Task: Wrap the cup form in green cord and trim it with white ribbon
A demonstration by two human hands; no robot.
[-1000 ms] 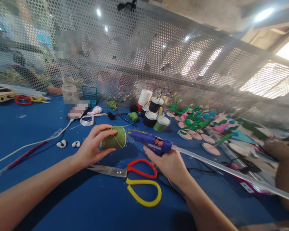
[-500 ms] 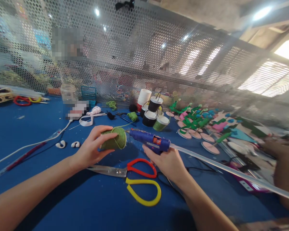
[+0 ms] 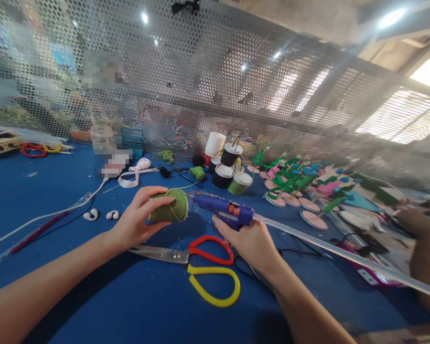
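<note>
My left hand (image 3: 136,220) is wrapped round a small cup covered in green yarn (image 3: 170,206), held on its side above the blue table (image 3: 57,191). My right hand (image 3: 251,241) grips a blue hot glue gun (image 3: 224,208) with a long clear glue stick (image 3: 326,248) trailing out of its back to the right. The gun's nozzle points left and touches the rim of the green cup. A strand of green yarn runs from the cup back to a green yarn ball (image 3: 198,172).
Scissors with a red and a yellow handle (image 3: 200,265) lie under my hands. Small black, white and green cups (image 3: 229,169) stand behind. Felt flowers on pink discs (image 3: 297,191) fill the right. Another person's arm (image 3: 424,248) rests at far right. A perforated metal screen (image 3: 200,86) backs the table.
Almost nothing has moved; the cup has turned slightly in my left hand while the glue gun's nozzle stays at its rim.
</note>
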